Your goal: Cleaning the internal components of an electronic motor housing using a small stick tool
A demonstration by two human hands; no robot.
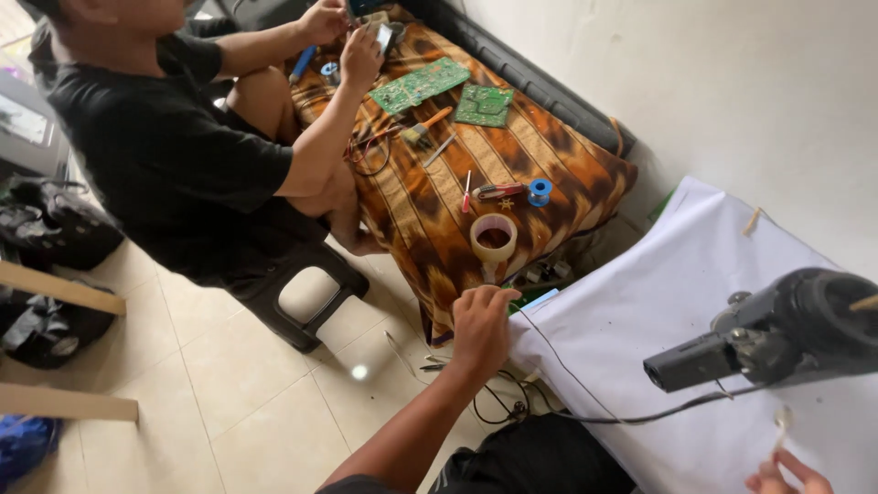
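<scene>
My left hand [482,322] reaches down past the corner of the white cloth [658,302], its fingers curled near a thin black cable [567,384] at the cloth's edge; what it grips is hidden. My right hand [786,474] shows only at the bottom right edge, fingers pinching a small pale stick-like thing [782,423]. A black motor-like device [777,337] lies on the white cloth between them, its cable trailing left.
Another person in a black shirt [174,155] sits on a black stool [302,293], working at a table under a brown patterned cloth [476,183]. On it lie green circuit boards [421,84], a tape roll [494,236], screwdrivers and a blue spool [540,190]. Bags sit left.
</scene>
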